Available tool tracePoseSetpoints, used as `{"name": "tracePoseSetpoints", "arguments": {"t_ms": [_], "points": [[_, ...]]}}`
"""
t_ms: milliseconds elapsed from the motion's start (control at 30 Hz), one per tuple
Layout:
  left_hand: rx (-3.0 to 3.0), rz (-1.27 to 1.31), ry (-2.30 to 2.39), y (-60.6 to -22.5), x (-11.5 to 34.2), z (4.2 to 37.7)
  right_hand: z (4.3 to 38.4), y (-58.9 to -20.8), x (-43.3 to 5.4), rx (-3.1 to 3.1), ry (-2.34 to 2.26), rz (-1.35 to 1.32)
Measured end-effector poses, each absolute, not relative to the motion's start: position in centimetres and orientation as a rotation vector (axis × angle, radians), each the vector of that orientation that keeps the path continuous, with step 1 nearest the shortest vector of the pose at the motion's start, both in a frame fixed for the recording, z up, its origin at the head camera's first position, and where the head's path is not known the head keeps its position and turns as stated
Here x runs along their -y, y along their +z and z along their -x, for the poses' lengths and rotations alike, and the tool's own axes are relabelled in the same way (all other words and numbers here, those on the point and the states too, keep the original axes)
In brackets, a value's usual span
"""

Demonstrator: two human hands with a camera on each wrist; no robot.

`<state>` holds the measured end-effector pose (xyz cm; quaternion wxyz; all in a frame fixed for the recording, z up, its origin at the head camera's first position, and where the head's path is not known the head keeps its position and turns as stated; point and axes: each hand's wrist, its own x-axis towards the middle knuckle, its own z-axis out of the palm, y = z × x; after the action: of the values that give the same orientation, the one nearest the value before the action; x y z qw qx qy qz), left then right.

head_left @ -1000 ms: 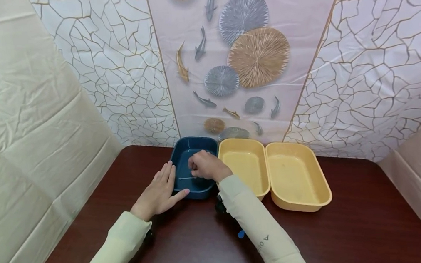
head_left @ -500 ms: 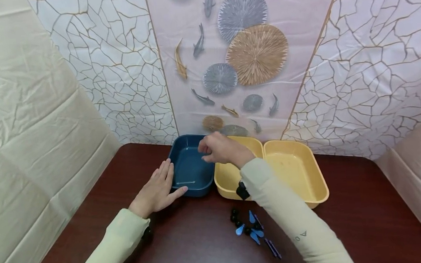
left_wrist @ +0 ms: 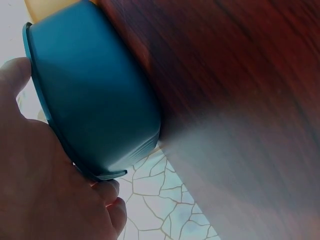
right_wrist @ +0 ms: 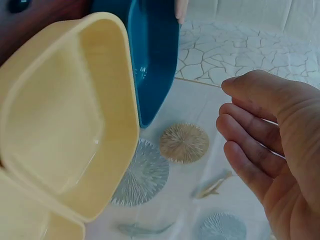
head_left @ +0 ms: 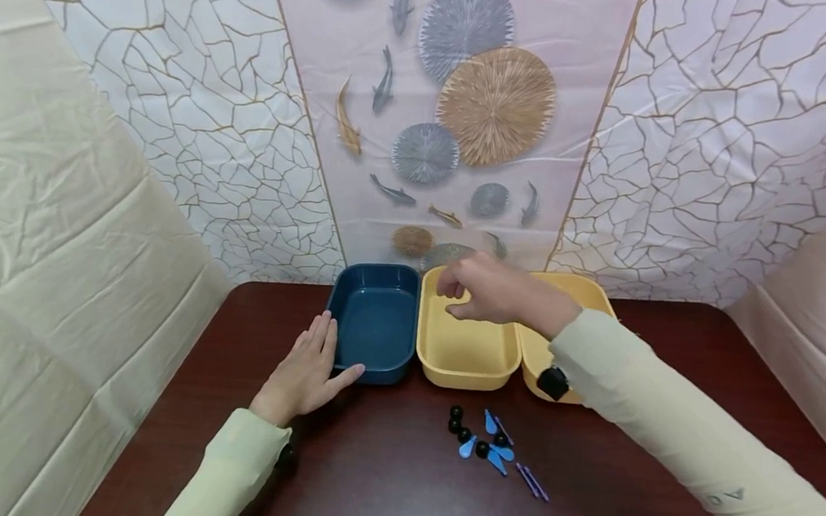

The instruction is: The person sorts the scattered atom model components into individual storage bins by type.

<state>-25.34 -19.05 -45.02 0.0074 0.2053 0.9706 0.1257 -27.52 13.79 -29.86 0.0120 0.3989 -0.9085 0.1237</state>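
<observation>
My left hand [head_left: 304, 376] rests against the left side of the dark blue tray [head_left: 370, 372], fingers straight and thumb spread by its front rim. Up close in the left wrist view, the hand [left_wrist: 47, 180] touches the rim of the blue tray [left_wrist: 95, 85]. Over the middle yellow tray [head_left: 467, 374], my right hand [head_left: 493, 288] hovers with loosely bent fingers. Nothing sits between the thumb and fingers of the right hand [right_wrist: 280, 135] in the right wrist view. Beside it there are the yellow tray [right_wrist: 65, 100] and the blue tray [right_wrist: 155, 50].
A second yellow tray [head_left: 583, 286] stands on the right, partly behind the right arm. On the brown table [head_left: 373, 474] lie several black beads [head_left: 464, 434], several blue teardrop pieces [head_left: 497, 461] and thin purple sticks [head_left: 532, 483]. A patterned cloth [head_left: 226, 143] hangs behind.
My right hand has lifted out of the blue tray and moved right, over the middle yellow tray, uncovering the small pieces. A thin pale line in the blue tray no longer shows. Left hand stays.
</observation>
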Motion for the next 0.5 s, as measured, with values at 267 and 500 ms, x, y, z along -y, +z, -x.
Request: {"name": "tracePoseSetpoints", "arguments": {"t_ms": [267, 500], "points": [[-3.038, -0.652, 0.404, -45.1, 19.0, 25.6, 23.6, -30.1, -17.6, 2.843, 0.367, -1.164], [-3.044, -0.643, 0.385, -45.1, 19.2, 25.5, 20.1, -31.8, -20.0, 2.836, 0.397, -1.071]]}}
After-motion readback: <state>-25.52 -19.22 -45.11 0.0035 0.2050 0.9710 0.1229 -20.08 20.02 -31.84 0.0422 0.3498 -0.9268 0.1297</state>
